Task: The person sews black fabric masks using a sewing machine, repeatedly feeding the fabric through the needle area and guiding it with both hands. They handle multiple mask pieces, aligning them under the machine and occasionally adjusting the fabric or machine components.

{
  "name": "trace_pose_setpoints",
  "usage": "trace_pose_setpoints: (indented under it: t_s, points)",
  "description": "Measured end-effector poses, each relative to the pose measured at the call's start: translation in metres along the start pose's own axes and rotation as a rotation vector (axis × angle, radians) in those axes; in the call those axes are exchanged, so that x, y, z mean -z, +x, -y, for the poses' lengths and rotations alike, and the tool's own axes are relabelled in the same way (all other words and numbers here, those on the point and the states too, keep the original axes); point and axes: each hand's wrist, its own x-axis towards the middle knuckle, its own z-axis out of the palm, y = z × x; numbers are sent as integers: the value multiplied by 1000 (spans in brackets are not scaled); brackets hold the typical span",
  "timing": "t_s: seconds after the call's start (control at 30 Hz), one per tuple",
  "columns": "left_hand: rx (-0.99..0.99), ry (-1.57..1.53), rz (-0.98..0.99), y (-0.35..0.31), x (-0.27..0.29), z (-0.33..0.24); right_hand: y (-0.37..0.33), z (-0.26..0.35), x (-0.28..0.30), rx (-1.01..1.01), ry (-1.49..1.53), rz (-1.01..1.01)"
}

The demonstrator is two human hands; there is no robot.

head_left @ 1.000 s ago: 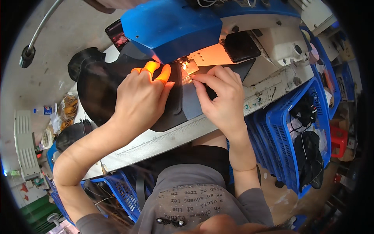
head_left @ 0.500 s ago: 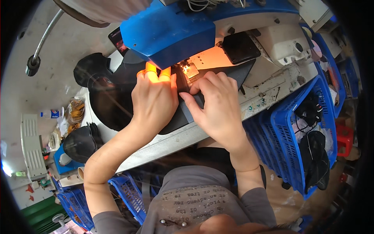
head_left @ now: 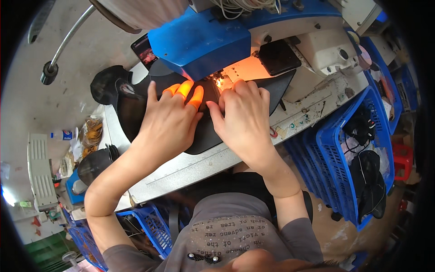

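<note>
My left hand [head_left: 170, 115] lies on a dark sheet piece [head_left: 208, 138], fingers spread, with yellow-orange covers on several fingertips. Close by, my right hand [head_left: 244, 118] rests on the same piece with its fingers bent downward and its thumb apart; its fingertips are partly hidden. Just beyond both hands is the lit needle area of a sewing machine with a blue head [head_left: 199, 45]. More black material [head_left: 129, 106] spreads out left of my left hand, under the machine's edge.
A phone [head_left: 144, 50] leans behind the black material. A black square object [head_left: 278, 58] lies on the machine bed at the right. Blue plastic baskets [head_left: 326, 145] stand right of the table. At the upper left is a bendable metal lamp arm [head_left: 68, 38].
My left hand has drawn back from under the blue head, and its fingers have spread. My right hand has shifted slightly left, its fingers now pointing further forward. The dark piece has turned a little.
</note>
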Motion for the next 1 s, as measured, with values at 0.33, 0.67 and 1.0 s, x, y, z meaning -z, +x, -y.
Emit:
trace_pose_setpoints:
  t_s: [0.33,0.67,1.0]
  points:
    - [-51,-77,145,-1,9,15,-5,-27,16,223,244,8]
    - [-137,8,-53,-7,-2,7,0,-38,-1,427,226,-146]
    - [-93,121,-25,-10,-15,7,-1,-38,1,389,235,-135]
